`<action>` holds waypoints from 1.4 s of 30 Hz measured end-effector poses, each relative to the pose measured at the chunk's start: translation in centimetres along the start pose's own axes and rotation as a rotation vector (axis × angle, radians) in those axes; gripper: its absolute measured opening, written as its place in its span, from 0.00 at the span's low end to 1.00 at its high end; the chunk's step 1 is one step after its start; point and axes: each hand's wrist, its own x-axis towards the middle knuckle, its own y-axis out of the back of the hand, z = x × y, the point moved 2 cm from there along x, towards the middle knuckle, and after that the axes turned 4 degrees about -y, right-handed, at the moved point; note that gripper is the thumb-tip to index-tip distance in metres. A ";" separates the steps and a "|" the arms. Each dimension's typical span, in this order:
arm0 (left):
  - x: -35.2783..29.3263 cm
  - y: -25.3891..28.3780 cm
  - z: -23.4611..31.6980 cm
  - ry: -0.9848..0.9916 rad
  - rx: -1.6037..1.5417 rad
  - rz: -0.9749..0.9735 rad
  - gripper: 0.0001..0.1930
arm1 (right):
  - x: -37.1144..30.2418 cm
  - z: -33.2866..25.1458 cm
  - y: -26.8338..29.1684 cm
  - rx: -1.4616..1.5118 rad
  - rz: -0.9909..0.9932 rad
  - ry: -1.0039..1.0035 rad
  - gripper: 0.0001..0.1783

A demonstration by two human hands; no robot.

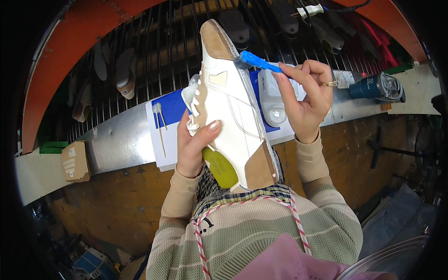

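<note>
My left hand (193, 144) grips a white shoe upper with tan toe and heel patches (238, 121) around its laced side, thumb on the white panel. The upper stands tilted with its toe away from me, and a yellow-green last (219, 168) shows in its opening. Between thumb and fingers my right hand (305, 95) pinches a small blue-handled brush (256, 61). Its dark bristles meet the upper's lower edge just behind the tan toe patch. A white plastic container (271, 93) stands behind the right hand, partly hidden by the shoe.
Two thin sticks with whitish tips (160, 123) lie on white and blue sheets at left. A cardboard box (75, 162) stands at the metal ledge's left end, a blue tumbler (375, 87) at its right. Several shoes (126, 72) sit on the rod rack beyond; a white plug (310, 10) hangs above.
</note>
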 end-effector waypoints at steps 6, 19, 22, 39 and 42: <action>-0.2 0.0 0.0 -0.003 0.034 -0.006 0.33 | 1.9 0.5 0.5 0.030 -0.068 0.042 0.13; -0.3 0.2 0.4 0.011 -0.026 0.006 0.34 | 1.9 -0.3 1.8 -0.071 -0.083 0.113 0.13; -0.4 0.0 0.5 0.010 -0.012 -0.004 0.34 | 2.6 -0.2 1.4 -0.117 -0.033 0.182 0.14; -0.2 1.6 0.3 0.010 -0.113 0.032 0.32 | 1.4 -0.3 3.4 0.127 -0.350 -0.009 0.12; -0.1 1.8 0.3 0.014 -0.125 0.038 0.31 | 0.1 -0.5 3.7 0.236 -0.402 -0.170 0.11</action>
